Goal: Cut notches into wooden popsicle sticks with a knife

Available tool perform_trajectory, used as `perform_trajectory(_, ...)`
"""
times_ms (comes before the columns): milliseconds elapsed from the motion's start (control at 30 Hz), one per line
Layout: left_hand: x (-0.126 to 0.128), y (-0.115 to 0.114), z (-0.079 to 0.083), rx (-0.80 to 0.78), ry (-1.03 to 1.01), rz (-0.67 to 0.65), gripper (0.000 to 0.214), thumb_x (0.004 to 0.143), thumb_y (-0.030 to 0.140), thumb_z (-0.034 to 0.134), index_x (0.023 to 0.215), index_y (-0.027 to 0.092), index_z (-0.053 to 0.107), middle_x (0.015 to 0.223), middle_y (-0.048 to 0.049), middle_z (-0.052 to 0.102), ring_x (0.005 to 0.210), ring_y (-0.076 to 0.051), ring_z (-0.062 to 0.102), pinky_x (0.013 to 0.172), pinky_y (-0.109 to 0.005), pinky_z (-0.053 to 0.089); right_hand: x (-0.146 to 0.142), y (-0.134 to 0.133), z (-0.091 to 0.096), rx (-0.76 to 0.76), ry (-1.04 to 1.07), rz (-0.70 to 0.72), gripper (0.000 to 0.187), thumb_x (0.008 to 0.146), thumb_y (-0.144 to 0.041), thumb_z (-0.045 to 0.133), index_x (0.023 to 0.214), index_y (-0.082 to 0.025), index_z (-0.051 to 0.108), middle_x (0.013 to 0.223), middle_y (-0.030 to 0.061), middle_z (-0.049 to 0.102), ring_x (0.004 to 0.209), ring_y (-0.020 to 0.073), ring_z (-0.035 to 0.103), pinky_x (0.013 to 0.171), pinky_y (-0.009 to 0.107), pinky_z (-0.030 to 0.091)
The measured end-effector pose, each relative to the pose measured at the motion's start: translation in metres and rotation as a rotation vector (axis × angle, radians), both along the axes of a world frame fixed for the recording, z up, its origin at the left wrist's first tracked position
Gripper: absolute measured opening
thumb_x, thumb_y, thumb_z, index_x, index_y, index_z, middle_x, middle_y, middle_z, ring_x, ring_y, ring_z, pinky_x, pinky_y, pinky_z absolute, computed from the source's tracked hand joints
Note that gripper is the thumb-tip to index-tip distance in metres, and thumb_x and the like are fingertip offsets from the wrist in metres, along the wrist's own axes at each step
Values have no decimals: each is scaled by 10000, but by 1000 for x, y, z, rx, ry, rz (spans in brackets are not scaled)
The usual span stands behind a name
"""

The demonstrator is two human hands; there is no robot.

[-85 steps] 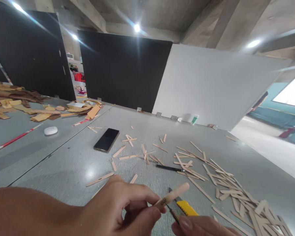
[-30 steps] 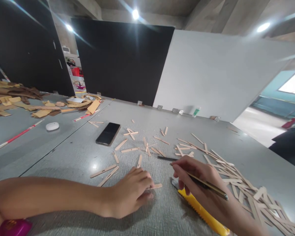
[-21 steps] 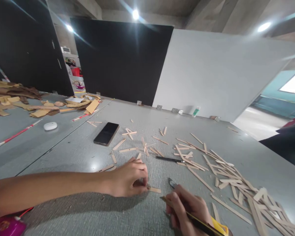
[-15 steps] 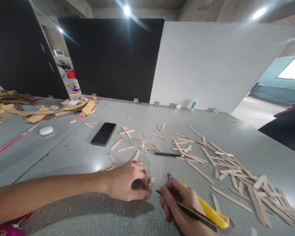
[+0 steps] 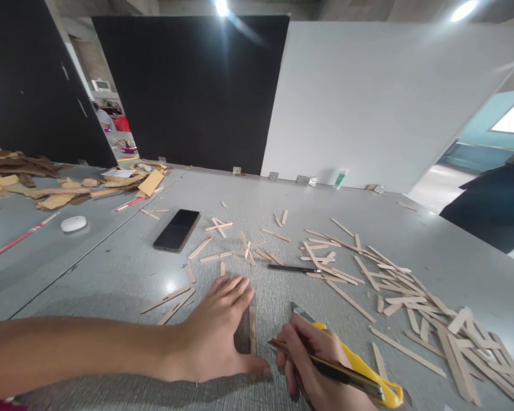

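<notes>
My left hand [image 5: 216, 337] lies spread on the table, its thumb and fingers apart. A wooden craft stick [image 5: 252, 331] stands out between the thumb and fingertips, the thumb over its near end. Partly hidden under the fingers is another stick [image 5: 223, 268]. To the right, my right hand [image 5: 314, 359] is closed around a black-and-gold pencil [image 5: 342, 374], its tip pointing left toward the first stick. Beneath that hand a yellow utility knife [image 5: 362, 365] rests on the table, blade out to the upper left; the hand covers its middle.
A heap of craft sticks [image 5: 437, 319] spreads over the right side. Beyond my hands are scattered cut sticks [image 5: 218, 227], a black pen-shaped tool [image 5: 293, 268] and a phone [image 5: 177, 230]. A white earbud case [image 5: 73, 224] and cardboard scraps [image 5: 68, 191] sit left. Upright panels [image 5: 188, 91] line the back.
My left hand has gone from a loose curl to spread flat, and the stick beside it now lies straight along the table. My right hand with the pencil has barely shifted.
</notes>
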State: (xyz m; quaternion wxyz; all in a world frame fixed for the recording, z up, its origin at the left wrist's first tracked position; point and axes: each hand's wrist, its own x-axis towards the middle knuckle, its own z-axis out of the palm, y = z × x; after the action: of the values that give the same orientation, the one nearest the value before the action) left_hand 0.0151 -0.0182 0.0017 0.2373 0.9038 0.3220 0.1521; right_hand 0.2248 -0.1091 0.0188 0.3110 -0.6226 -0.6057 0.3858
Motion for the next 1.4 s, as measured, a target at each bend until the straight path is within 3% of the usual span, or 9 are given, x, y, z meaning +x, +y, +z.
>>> perform_trajectory(100,0,-5,-2,53,21,-88,950,841,825,625,1521,168,534,1667,-224,359,1558,-456,277,1247,-716,204,-2,0,4,8,-24,-4,503,1081,-598,384,734,-260,517,504,-47,609,458,130,567,568,272,459)
perform_trajectory(167,-1,-6,-1,48,32,-159,880,889,801,586,1564,244,489,1695,-200,307,1576,-462,220,1233,-750,177,-1,0,4,-3,-38,4,506,1082,-601,373,738,-260,520,492,-48,602,463,131,567,564,269,454)
perform_trajectory(300,-4,-4,0,8,40,-221,962,866,797,625,1645,313,334,1729,-203,178,1581,-510,116,1189,-818,124,0,0,1,-37,-69,10,504,1089,-582,348,746,-261,529,489,-56,573,453,130,554,549,256,459)
perform_trajectory(400,-3,-4,-2,2,34,-230,1043,812,809,679,1648,297,325,1727,-215,177,1580,-512,124,1188,-822,90,0,-1,-1,-38,-76,-4,499,1088,-570,348,736,-262,523,496,-58,552,438,126,534,515,250,446)
perform_trajectory(600,-2,-3,-4,0,46,-213,1048,848,833,604,1646,211,331,1715,-239,206,1595,-473,113,1226,-767,93,-3,2,-1,-44,-70,35,505,1091,-566,351,735,-257,532,475,-66,523,425,119,519,499,247,427)
perform_trajectory(900,-2,-2,-3,9,61,-227,1072,843,853,582,1655,208,309,1714,-247,212,1587,-499,111,1214,-779,90,4,3,-7,-41,-79,93,489,1112,-541,352,785,-247,566,524,-60,578,458,109,553,540,248,446)
perform_trajectory(1067,-2,-1,-5,23,28,-238,1024,832,834,626,1652,310,310,1733,-200,187,1582,-511,122,1199,-790,120,8,5,-2,-53,-133,145,479,1120,-544,347,818,-254,579,544,-68,600,489,112,571,583,261,458)
perform_trajectory(1267,-1,0,2,16,55,-245,989,860,829,593,1630,249,371,1714,-229,216,1590,-489,102,1216,-775,97,7,3,1,12,-324,181,470,1125,-543,297,837,-270,550,704,-26,649,643,155,592,659,310,444)
perform_trajectory(1400,1,-1,5,13,76,-246,996,848,821,618,1619,230,398,1718,-216,198,1595,-483,10,1204,-790,114,2,2,-1,14,-232,158,497,1118,-572,285,805,-267,522,639,-35,628,573,147,565,667,322,459)
